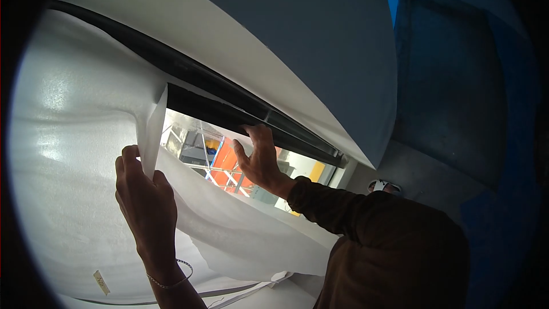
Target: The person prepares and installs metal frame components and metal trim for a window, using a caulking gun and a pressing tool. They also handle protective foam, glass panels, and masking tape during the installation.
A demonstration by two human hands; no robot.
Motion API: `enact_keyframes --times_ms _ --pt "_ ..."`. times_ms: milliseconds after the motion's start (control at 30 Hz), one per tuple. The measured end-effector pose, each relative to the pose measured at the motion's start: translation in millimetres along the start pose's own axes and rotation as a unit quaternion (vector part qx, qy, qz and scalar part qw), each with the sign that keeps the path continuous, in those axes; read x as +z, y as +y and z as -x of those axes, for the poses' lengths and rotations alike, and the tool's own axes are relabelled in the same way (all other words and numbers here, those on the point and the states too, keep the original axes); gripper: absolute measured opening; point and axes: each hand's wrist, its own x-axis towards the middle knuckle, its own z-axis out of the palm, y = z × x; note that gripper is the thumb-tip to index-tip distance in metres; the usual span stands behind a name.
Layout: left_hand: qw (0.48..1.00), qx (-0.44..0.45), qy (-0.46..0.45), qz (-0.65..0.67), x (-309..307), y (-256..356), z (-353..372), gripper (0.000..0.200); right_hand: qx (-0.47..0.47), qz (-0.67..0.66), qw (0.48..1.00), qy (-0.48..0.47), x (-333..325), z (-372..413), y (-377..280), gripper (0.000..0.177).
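Note:
A large translucent white sheet [80,137] fills the left side, its cut edge folded back in a narrow flap [151,137]. My left hand [146,194], wearing a thin bracelet [177,277], is closed with that flap pinched between thumb and fingers. My right hand [262,157] reaches across a window opening [229,166]. Its thumb stands apart, and its bent fingertips lie at the black strip [200,107] along the opening's upper edge. Nothing shows between thumb and fingers. Below the opening hangs a loose piece of the white sheet [246,234].
A dark rail [171,63] runs diagonally above the opening, under a pale wall panel [229,28]. Through the opening show an orange surface [226,160] and white bars. A label [100,282] is on the sheet. A shoe [383,186] is on the floor at right.

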Motion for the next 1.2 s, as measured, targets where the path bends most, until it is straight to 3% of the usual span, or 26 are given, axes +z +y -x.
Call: enact_keyframes --times_ms 333,533,633,733,833,933,1200 --pt "0.993 -0.081 -0.036 -0.081 10.8 68.9 -6.3 0.039 0.072 -0.078 0.992 -0.074 -29.4 9.5 35.2 0.03" --pt "0.98 -0.153 -0.057 -0.113 1.0 118.9 -23.6 0.035 0.056 -0.145 0.982 -0.11 -50.1 -17.9 53.9 0.021" --pt "0.984 -0.128 -0.048 -0.118 -3.3 134.1 -18.6 0.035 0.062 -0.168 0.976 -0.126 -64.9 -24.1 61.8 0.021" --pt "0.977 -0.159 -0.056 -0.132 -12.5 154.4 -29.6 0.036 0.08 -0.189 0.967 -0.152 -75.6 -41.4 68.6 0.021" --pt "0.971 -0.181 -0.046 -0.152 -33.8 137.7 -11.8 0.038 0.096 -0.224 0.951 -0.193 -77.0 -32.3 42.6 0.024" --pt "0.967 -0.186 -0.051 -0.167 -40.3 134.4 -8.4 0.038 0.061 -0.16 0.962 -0.212 -88.0 -34.0 43.0 0.028" --pt "0.944 -0.239 -0.076 -0.212 -42.6 147.7 -11.1 0.046 0.074 -0.253 0.912 -0.313 -102.1 -58.9 50.7 0.036"
